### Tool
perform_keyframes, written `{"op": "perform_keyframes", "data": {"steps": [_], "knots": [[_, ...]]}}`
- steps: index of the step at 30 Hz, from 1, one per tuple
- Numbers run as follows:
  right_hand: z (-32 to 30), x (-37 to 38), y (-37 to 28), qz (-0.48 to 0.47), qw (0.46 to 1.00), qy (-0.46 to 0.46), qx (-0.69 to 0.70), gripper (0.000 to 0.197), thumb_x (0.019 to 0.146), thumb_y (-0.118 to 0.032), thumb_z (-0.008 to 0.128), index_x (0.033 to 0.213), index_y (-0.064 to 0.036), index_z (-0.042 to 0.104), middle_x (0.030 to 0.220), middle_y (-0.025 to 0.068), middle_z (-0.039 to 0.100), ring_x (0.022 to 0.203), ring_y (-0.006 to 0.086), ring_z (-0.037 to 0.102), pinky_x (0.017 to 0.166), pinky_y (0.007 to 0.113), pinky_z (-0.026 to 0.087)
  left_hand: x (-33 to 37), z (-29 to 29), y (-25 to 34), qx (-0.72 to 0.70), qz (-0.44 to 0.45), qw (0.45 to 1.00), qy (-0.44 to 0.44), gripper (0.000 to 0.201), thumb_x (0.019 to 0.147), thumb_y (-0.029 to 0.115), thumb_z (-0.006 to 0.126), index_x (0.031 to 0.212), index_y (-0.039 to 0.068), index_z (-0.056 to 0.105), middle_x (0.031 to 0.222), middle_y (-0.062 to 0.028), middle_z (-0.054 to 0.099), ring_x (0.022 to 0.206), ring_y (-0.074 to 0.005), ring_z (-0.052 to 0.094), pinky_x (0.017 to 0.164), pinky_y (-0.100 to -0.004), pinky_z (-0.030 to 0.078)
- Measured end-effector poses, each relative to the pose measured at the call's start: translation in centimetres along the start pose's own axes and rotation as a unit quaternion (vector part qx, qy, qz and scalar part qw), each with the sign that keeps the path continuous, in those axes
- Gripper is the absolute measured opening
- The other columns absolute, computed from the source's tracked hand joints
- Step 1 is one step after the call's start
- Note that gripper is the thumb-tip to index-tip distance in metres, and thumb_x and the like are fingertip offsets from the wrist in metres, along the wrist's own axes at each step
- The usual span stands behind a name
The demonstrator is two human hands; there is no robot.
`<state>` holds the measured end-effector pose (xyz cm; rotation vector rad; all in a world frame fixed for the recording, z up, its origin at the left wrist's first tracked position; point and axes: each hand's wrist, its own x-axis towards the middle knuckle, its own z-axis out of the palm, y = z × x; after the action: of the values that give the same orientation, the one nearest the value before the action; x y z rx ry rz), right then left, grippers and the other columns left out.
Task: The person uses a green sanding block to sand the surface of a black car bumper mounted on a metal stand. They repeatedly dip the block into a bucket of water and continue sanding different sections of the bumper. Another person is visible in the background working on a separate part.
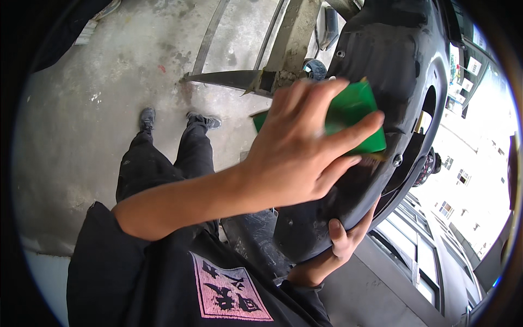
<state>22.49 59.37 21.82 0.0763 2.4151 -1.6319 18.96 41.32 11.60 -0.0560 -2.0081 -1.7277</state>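
My left hand (299,141) reaches across from the left and is closed over a long green block (357,111), which looks like a sanding block. Motion blurs the hand and block slightly. Brownish edging shows along the block's lower right side, against a dark grey car bumper (378,65) with dull, patchy areas. Part of the block is hidden beneath my palm. My right hand (346,242) grips the bumper's lower end, its thumb on the near face and its fingers curled round the far edge, partly hidden.
A metal stand (234,80) with a grimy upright post (294,38) stands beside the bumper. Stained concrete floor (98,131) spreads to the left, under my feet. At the right are a building's windows (417,250) and a pale, overexposed facade (463,158).
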Motion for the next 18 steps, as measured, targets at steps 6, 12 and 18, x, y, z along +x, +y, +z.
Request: {"op": "perform_keyframes", "data": {"steps": [6, 12, 18], "knots": [[0.2, 0.0, 0.1, -0.009, 1.000, 0.007, -0.014, 0.123, 0.067, -0.020, 0.083, 0.160, 0.0023, 0.007, 0.155, 0.0239, 0.034, 0.144, 0.0377, 0.038, 0.119, 0.048, 0.028, -1.6, -0.2, -0.4, 0.016, 0.002, 1.000, -0.025, 0.060, 0.085, 0.023, 0.075, 0.142, 0.020, 0.057, 0.138, -0.0227, 0.045, 0.116, -0.0388, 0.048, 0.096, -0.0487, 0.039], [-0.1, -0.3, 0.2, -0.009, 0.999, 0.021, -0.026, 0.123, 0.067, -0.021, 0.084, 0.160, 0.0025, 0.007, 0.155, 0.0239, 0.034, 0.144, 0.0382, 0.038, 0.118, 0.048, 0.029, -4.0, -0.5, -0.7, 0.026, -0.013, 0.998, -0.051, 0.062, 0.084, 0.023, 0.076, 0.143, 0.021, 0.057, 0.138, -0.0240, 0.046, 0.113, -0.0384, 0.049, 0.096, -0.0464, 0.040], [-0.3, -0.4, 0.3, -0.016, 0.999, 0.014, -0.038, 0.123, 0.067, -0.022, 0.084, 0.160, 0.0026, 0.008, 0.155, 0.0241, 0.034, 0.144, 0.0380, 0.038, 0.119, 0.048, 0.028, -3.2, -0.1, -0.7, 0.030, -0.008, 0.999, -0.013, 0.063, 0.082, 0.025, 0.078, 0.141, 0.021, 0.057, 0.135, -0.0216, 0.045, 0.113, -0.0367, 0.048, 0.097, -0.0496, 0.040]]}}
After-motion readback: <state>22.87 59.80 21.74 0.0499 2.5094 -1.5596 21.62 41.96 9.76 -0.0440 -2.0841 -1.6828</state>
